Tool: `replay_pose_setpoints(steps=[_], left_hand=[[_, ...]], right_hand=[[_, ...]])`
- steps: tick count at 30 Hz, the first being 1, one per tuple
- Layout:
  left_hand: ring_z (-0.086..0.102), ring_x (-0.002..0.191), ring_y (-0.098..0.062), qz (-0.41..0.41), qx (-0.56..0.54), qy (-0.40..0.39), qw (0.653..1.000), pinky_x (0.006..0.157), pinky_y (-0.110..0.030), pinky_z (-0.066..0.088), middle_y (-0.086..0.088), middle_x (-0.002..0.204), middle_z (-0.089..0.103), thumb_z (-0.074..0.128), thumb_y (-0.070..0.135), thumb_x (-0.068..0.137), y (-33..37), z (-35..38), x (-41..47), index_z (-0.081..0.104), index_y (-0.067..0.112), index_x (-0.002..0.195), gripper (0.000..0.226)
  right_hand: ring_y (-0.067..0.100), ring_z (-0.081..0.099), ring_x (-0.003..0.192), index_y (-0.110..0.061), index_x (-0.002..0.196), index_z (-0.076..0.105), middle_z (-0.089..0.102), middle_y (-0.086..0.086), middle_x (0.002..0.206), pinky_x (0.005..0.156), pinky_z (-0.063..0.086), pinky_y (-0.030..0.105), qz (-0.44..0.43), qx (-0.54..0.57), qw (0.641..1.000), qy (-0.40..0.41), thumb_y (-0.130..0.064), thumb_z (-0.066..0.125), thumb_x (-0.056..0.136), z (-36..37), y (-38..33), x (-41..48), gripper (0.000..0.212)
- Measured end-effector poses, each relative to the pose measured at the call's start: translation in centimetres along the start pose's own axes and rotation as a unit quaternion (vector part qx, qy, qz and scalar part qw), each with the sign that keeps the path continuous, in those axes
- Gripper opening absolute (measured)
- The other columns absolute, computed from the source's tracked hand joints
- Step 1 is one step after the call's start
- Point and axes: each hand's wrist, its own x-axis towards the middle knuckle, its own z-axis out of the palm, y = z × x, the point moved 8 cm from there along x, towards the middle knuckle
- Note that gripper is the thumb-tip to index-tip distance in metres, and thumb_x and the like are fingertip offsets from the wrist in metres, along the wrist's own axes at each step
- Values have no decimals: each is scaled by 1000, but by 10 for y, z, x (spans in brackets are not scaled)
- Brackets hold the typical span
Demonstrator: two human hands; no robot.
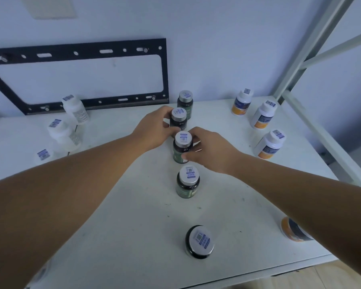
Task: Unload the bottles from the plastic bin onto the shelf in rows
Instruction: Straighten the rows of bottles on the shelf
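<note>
Bottles are sitting all over the white shelf point(133, 215), lining up in three rows running away from the camera. Closest in, the first dark bottle point(199, 241) is standing upright in the middle row, and off to the right an orange-labelled bottle point(294, 230) is peeking out from behind the right forearm. The second dark bottle point(188, 181) is standing on its own a bit further back. Past that, the right hand point(211, 151) is curling its fingers and thumb around the third dark bottle point(182, 147), and just behind it the left hand point(154, 130) is gripping the fourth dark bottle point(178, 120) near its cap. The fifth dark bottle point(185, 103) is standing right behind that one. Three white bottles point(63, 133) are lining the left side, and three more orange-and-blue ones point(264, 114) are lining the right. A black bracket point(77, 51) is hanging on the wall at the back.
</note>
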Motion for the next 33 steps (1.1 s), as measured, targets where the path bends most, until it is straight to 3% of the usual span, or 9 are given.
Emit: replay_pose_setpoints(steps=[5, 8, 11, 15, 18, 21, 25, 31, 33], left_hand=[[63, 100, -10, 0, 2, -42, 999, 77, -26, 44, 16, 128, 60, 80, 41, 79, -5, -3, 4, 49, 31, 135, 65], [60, 106, -9, -8, 12, -40, 999, 80, -25, 44, 13, 132, 58, 80, 39, 81, -14, -13, 4, 48, 27, 141, 69], [60, 106, -5, 3, 19, -10, 1000, 77, -23, 44, 14, 129, 59, 75, 43, 84, -11, -26, 6, 51, 28, 137, 61], [61, 103, 1, 24, -2, -5, 1000, 81, -23, 47, 22, 124, 59, 71, 52, 84, 5, -33, 10, 55, 32, 134, 56], [63, 97, 2, 31, -3, -24, 999, 81, -23, 48, 22, 121, 61, 73, 45, 85, 13, -25, 13, 60, 31, 130, 49], [64, 83, 9, 30, -6, -31, 999, 68, -13, 41, 20, 113, 63, 73, 36, 87, 13, -15, 13, 61, 32, 125, 40], [65, 84, 4, 19, -14, -20, 1000, 69, -12, 40, 17, 117, 63, 75, 35, 86, 7, -14, 12, 59, 34, 128, 45], [62, 91, 2, 8, 7, -52, 999, 75, -17, 45, 20, 116, 63, 74, 45, 83, 9, -15, 10, 62, 34, 125, 45], [59, 95, 4, 13, 7, -16, 1000, 72, -14, 41, 21, 113, 60, 70, 54, 83, 16, -24, 7, 61, 32, 122, 46]], right_hand=[[16, 62, 106, -18, 137, 46, 60, -6, 118, 93, 49, 31, 0, -132, 987, -95, -35, 77, 81, -8, 1, 6, 66], [26, 56, 120, -11, 132, 57, 60, 6, 131, 95, 43, 30, 25, -296, 953, -52, -33, 67, 89, -49, 7, 37, 49], [24, 59, 113, -13, 125, 62, 62, 6, 128, 91, 48, 32, 48, -195, 978, 50, -36, 68, 89, -87, 9, 72, 43], [19, 59, 102, -20, 140, 47, 56, 7, 135, 67, 47, 23, 44, -23, 998, 43, -38, 75, 85, -85, 10, 111, 64], [20, 58, 99, -18, 142, 45, 56, 9, 133, 68, 48, 24, 50, -34, 998, 23, -34, 76, 84, -69, 10, 136, 68], [22, 59, 88, -7, 118, 61, 65, 13, 114, 75, 49, 32, 21, -88, 995, 29, -29, 75, 84, -57, 0, 155, 44], [20, 58, 81, -2, 104, 66, 63, 8, 96, 61, 44, 25, 0, -107, 994, 18, -29, 72, 86, -47, -15, 169, 34], [29, 62, 107, 0, 134, 51, 62, 15, 124, 95, 51, 41, 37, -102, 994, 1, -48, 74, 83, -59, -14, 155, 74], [25, 60, 92, 8, 125, 57, 67, 21, 112, 91, 50, 39, 43, -115, 992, 21, -52, 68, 87, -87, -15, 139, 72]])
